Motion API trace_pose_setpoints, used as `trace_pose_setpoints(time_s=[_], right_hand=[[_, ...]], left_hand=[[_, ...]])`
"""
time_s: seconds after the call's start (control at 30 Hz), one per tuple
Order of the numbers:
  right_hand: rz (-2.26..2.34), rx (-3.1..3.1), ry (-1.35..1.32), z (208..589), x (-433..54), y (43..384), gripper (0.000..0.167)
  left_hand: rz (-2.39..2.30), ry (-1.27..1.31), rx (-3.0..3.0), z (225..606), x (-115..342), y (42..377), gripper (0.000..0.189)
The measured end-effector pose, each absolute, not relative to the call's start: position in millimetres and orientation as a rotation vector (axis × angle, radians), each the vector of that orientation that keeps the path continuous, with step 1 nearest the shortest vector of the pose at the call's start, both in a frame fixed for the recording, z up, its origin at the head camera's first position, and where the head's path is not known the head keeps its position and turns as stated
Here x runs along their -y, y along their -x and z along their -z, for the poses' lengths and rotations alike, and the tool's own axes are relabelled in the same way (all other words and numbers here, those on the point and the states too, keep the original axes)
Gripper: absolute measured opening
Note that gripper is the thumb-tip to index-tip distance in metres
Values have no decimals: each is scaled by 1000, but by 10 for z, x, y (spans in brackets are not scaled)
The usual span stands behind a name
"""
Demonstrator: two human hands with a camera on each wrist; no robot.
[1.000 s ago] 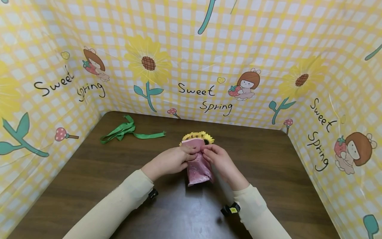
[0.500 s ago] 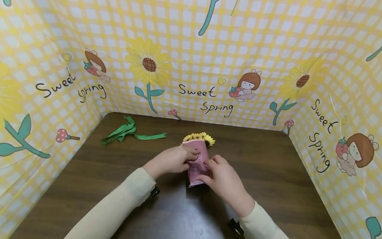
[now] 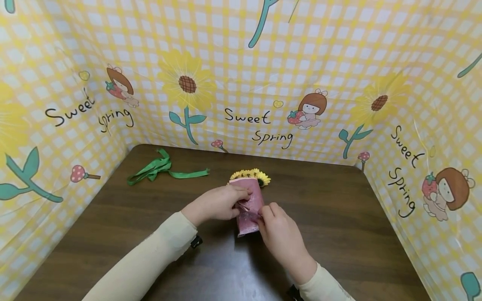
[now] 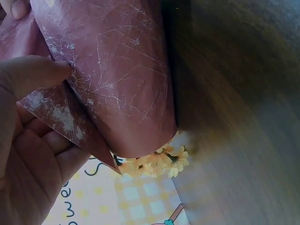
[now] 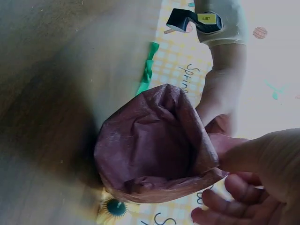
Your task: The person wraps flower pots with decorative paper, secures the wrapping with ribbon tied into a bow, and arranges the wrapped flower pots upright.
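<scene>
The pink wrap (image 3: 248,226) lies on the bench (image 3: 320,200), between the two hands, with yellow flowers (image 3: 250,173) showing just past its far rim. Its near end is hollow and slightly crumpled, as the right wrist view shows.

The left grip (image 3: 222,202) is closed down to the thickness of the paper — thumb along the seam, fingers behind the loose flap (image 4: 61,112). The right grip (image 3: 282,234) pinches the paper edge lower down, nearer the hollow end; its other fingers lie spread, clear of the paper in the right wrist view.

The step in hand looks to be getting the overlap to lie close. To do it well, treat the left pinch as the anchor and let the right do the adjusting: draw the edge round snugly, with light, even tension, and line it up along the whole seam rather than at one corner. The sheet is already creased and scuffed, so a hard tug would probably leave fresh folds. Pressing from above could flatten the hollow end; work from the sides instead, and avoid shoving the roll against the blooms. The green ribbon (image 3: 154,167) sits well apart, on the left — no hindrance there.
</scene>
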State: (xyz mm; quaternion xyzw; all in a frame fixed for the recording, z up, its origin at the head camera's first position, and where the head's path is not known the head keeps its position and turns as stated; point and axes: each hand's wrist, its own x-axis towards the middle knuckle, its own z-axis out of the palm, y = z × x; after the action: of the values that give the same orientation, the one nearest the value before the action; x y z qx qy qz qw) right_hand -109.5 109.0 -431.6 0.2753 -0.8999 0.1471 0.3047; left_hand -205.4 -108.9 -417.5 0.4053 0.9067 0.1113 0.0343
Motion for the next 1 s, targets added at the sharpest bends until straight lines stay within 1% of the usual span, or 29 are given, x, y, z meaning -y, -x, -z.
trace_pose_setpoints(time_s=[0.13,0.23,0.3,0.43,0.53,0.63,0.83,0.87,1.0], right_hand=[[-441,2456,-673,4305,-1095,1105,33],[-482,2468,-671,4300,-1100,1127,32],[-469,2438,-706,4313,-1099,1137,31],[-332,2347,-802,4346,-1081,1138,28],[-222,2304,-857,4369,-1075,1135,26],[-124,2290,-916,4393,-1085,1125,26],[29,2231,-1074,4433,-1126,1094,13],[32,2219,-1089,4441,-1135,1093,13],[27,2180,-1100,4483,-1166,1095,23]], left_hand=[[-346,-1266,-2785,4173,1107,2060,48],[-347,-1279,-2778,4164,1109,2057,50],[-331,-1298,-2787,4166,1102,2049,51],[-270,-1332,-2840,4162,1068,2022,47],[-211,-1320,-2877,4145,1044,2001,45],[-172,-1296,-2889,4137,1038,1984,48],[-152,-1310,-2885,4156,1038,1964,54],[-148,-1313,-2886,4163,1036,1965,54],[-145,-1305,-2883,4186,1033,1961,57]])
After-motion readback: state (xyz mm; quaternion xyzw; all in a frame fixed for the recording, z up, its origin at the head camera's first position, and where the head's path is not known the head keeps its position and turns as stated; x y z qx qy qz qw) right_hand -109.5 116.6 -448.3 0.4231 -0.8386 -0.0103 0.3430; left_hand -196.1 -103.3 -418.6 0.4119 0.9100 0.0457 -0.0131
